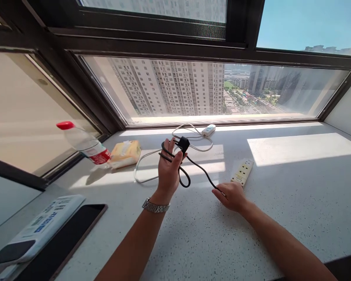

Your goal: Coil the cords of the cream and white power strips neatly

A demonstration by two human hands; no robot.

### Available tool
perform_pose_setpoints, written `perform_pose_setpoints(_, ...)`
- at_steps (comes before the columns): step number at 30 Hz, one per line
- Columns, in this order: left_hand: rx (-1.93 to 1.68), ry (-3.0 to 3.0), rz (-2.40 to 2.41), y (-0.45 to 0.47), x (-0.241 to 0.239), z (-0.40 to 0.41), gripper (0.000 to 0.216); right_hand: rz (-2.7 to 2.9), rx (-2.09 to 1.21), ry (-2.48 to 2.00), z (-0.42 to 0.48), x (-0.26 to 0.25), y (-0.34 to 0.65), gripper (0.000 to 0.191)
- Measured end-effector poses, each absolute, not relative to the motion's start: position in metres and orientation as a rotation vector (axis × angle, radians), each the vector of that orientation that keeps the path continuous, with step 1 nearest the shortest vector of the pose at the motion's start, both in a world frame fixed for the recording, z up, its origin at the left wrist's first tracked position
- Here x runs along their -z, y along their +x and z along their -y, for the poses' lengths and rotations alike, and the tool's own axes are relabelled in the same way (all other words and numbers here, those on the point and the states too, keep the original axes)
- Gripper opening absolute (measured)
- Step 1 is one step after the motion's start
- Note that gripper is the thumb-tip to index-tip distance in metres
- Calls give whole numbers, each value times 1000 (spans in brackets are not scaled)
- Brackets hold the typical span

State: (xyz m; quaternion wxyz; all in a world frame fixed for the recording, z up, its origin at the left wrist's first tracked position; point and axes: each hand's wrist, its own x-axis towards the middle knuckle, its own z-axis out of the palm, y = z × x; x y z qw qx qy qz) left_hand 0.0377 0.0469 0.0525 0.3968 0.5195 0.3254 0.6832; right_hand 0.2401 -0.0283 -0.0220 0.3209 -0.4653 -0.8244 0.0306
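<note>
My left hand (169, 169) is raised over a speckled white sill (210, 238), fingers curled round loops of a black power cable (197, 167) whose plug (183, 143) sits at my fingertips. A metal watch is on that wrist. The cable runs down to my right hand (232, 196), which rests on the sill and pinches the cable's other end. A cream power strip (243, 171) lies just beyond my right hand.
A white cord (146, 158) loops across the sill to a small white socket block (208, 130) by the window. A red-capped water bottle (84, 143) and a yellow packet (125, 153) lie at the left. A remote (38, 230) rests on a dark tablet (67, 238).
</note>
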Motion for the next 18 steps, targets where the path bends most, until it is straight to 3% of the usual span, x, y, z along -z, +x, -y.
perform_pose_setpoints(4,-1663,1337,-923,35,-44,-49,82,2286,-83,-1160,31,18,239,53)
perform_pose_setpoints(8,-1532,1739,-1022,43,-37,-42,88,2260,11,-1127,37,14,235,50)
perform_pose_setpoints(13,-1134,2297,-1114,51,-23,-34,79,2084,161,-1011,43,6,244,42)
perform_pose_setpoints(18,-711,2447,-985,57,-12,-28,74,1948,212,-895,47,-7,256,30)
